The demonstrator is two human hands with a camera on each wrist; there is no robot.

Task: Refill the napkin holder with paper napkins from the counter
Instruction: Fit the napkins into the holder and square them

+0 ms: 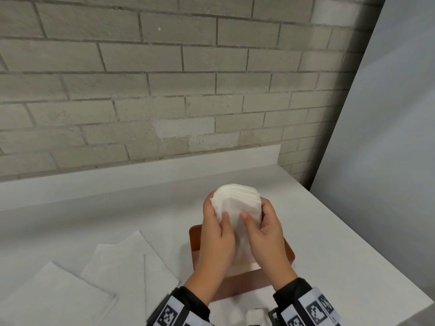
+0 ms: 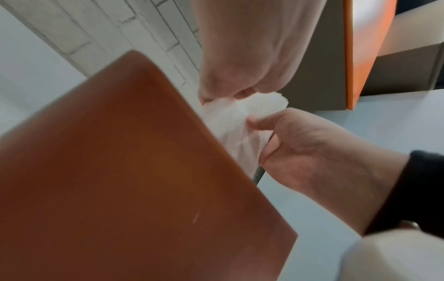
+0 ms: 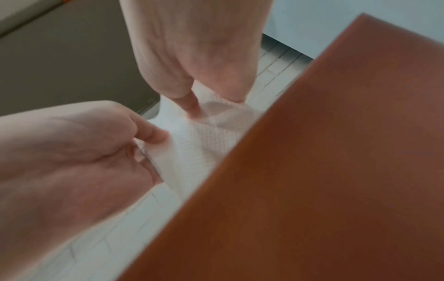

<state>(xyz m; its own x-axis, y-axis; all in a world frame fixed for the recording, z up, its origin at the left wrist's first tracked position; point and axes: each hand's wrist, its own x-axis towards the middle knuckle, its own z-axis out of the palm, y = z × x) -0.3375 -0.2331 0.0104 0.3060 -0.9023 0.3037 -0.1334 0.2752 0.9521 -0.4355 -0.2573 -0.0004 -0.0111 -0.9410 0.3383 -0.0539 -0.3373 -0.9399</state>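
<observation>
A thick stack of white paper napkins (image 1: 235, 201) is held upright and bowed between both hands over the brown napkin holder (image 1: 242, 285). My left hand (image 1: 215, 209) grips the stack's left side, thumb in front. My right hand (image 1: 260, 214) grips the right side the same way. The stack's lower part sits down between the holder's walls, hidden by my hands. In the left wrist view the left hand (image 2: 240, 57) pinches the napkins (image 2: 230, 123) beside the holder's wall (image 2: 144, 171). In the right wrist view the right hand (image 3: 192, 57) pinches the napkins (image 3: 199, 136) beside the wall (image 3: 324, 171).
Several loose white napkins (image 1: 122, 262) lie spread on the white counter (image 1: 94, 208) to the left of the holder. A brick wall stands behind, and a pale panel (image 1: 388, 114) rises at the right. The counter's edge runs close on the right. A cardboard box (image 2: 348, 57) stands nearby.
</observation>
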